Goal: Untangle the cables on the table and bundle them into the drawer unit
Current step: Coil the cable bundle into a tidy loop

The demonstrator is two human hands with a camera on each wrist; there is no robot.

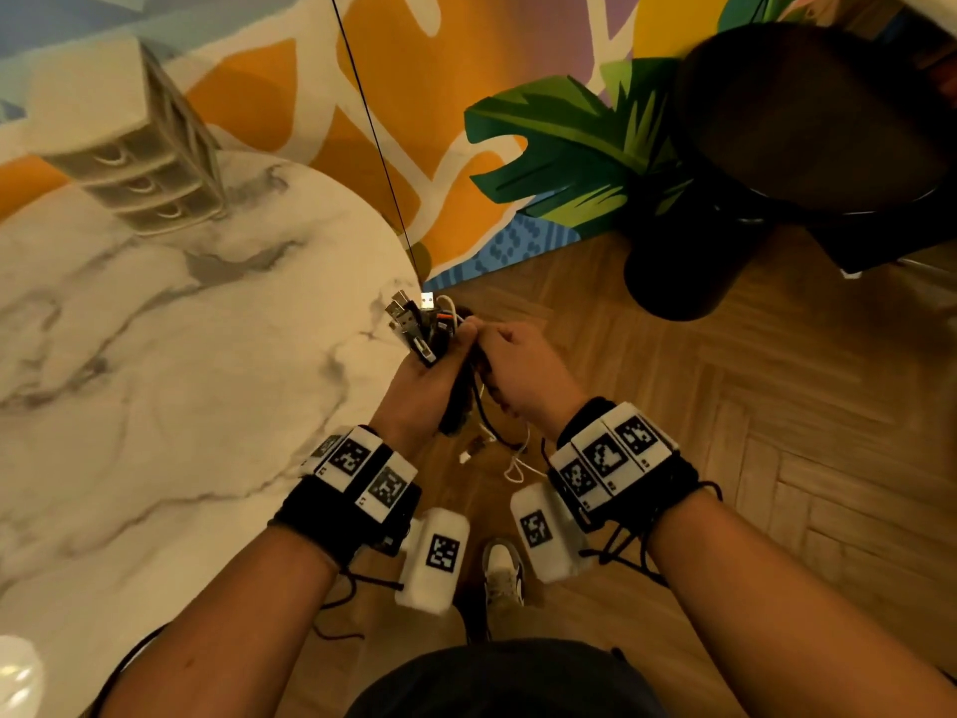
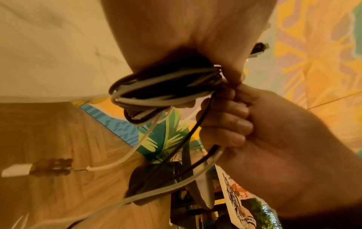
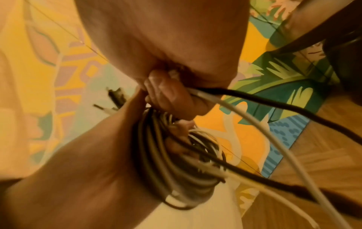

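A coil of black and white cables (image 1: 430, 329) is held past the right edge of the marble table (image 1: 155, 355), over the floor. My left hand (image 1: 419, 375) grips the coil (image 2: 162, 91), and several USB plugs (image 1: 406, 316) stick out above its fingers. My right hand (image 1: 510, 370) is curled around a black and a white strand (image 3: 225, 99) right beside the coil (image 3: 176, 170). Loose cable ends (image 1: 512, 458) hang below both hands. The beige drawer unit (image 1: 134, 147) stands at the table's far left with its drawers closed.
A dark round stool (image 1: 808, 147) stands on the wooden floor (image 1: 777, 432) at the right. A painted wall (image 1: 414, 95) runs behind the table. A thin black cord (image 1: 373, 127) runs up from the table edge. My shoe (image 1: 502, 572) shows below the hands.
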